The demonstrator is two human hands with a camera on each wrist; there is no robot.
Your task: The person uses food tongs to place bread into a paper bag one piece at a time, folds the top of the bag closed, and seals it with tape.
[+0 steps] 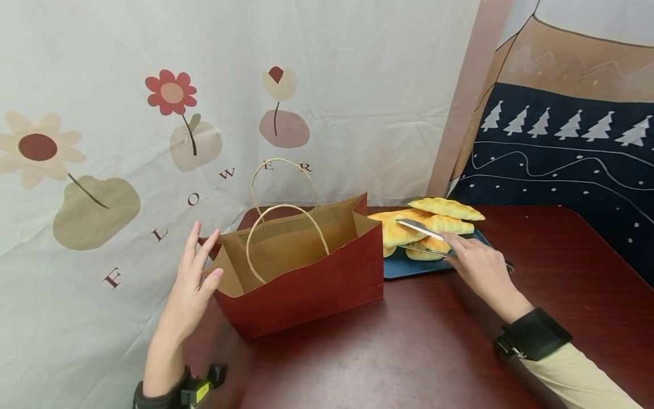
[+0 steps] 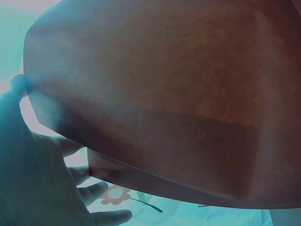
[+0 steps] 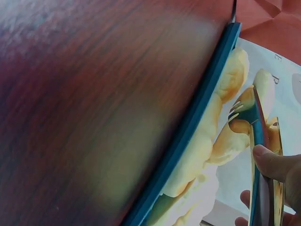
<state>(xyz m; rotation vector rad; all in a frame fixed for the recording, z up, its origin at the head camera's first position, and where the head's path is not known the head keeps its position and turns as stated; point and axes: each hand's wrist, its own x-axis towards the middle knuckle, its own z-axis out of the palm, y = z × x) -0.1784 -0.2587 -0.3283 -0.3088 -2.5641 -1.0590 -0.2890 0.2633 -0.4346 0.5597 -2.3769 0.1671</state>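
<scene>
A red paper bag [image 1: 317,298] with a tan inside and two twisted handles stands upright, its top spread wide. My left hand [image 1: 185,292] touches the bag's left side at the top edge, fingers spread and fairly straight. In the left wrist view the bag [image 2: 155,84] fills most of the picture. My right hand [image 1: 482,268] holds metal serving tongs [image 1: 420,228], their arms apart over the bread. Several golden bread loaves [image 1: 447,208] are piled on a blue tray [image 1: 401,270] just right of the bag. Fork-like tines show on the tongs [image 3: 263,136] in the right wrist view.
Everything stands on a dark red wooden table [image 1: 409,341]. A pale cloth backdrop [image 1: 357,85] with printed flowers hangs behind and to the left. A dark blue cloth [image 1: 557,170] with white trees is at the right. The bag hides the tray's left end.
</scene>
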